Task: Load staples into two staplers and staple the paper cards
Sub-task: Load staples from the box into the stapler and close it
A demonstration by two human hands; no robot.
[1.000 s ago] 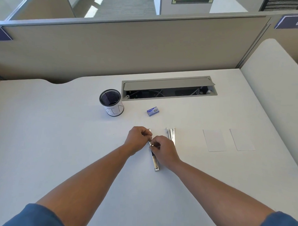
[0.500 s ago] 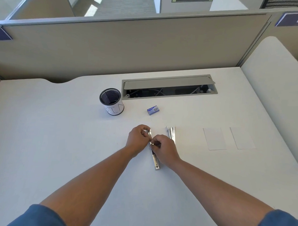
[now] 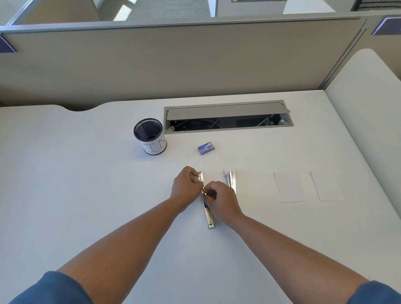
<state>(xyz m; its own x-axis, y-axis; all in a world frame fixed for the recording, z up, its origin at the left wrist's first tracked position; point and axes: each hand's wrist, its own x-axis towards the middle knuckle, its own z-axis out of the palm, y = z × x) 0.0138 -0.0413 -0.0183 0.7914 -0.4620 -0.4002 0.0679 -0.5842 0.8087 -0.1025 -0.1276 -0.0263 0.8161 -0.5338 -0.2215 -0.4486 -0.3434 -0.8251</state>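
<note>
From the head camera, a person in blue sleeves works at a white desk (image 3: pixel 80 193) inside a beige office cubicle. Both bare hands meet over a long silver stapler (image 3: pixel 207 214) lying opened flat near the desk's centre, its near end pointing toward the person. The left hand (image 3: pixel 186 185) has its fingers pinched together on the stapler's far end, while the right hand (image 3: pixel 220 201) is closed with its fingertips on the middle of the same stapler; what lies between those fingertips is too small to make out. A second silver stapler (image 3: pixel 231 179) lies just to the right of the right hand, partly behind it. Farther right, two white paper cards (image 3: pixel 289 186) rest flat side by side on the desk, close together but apart from each other. A small blue staple box (image 3: pixel 206 148) sits beyond the hands, and a black mesh cup with a white label (image 3: pixel 150 136) stands to its left. Behind them, a grey cable hatch (image 3: pixel 228 116) in the desktop stands propped open.
</note>
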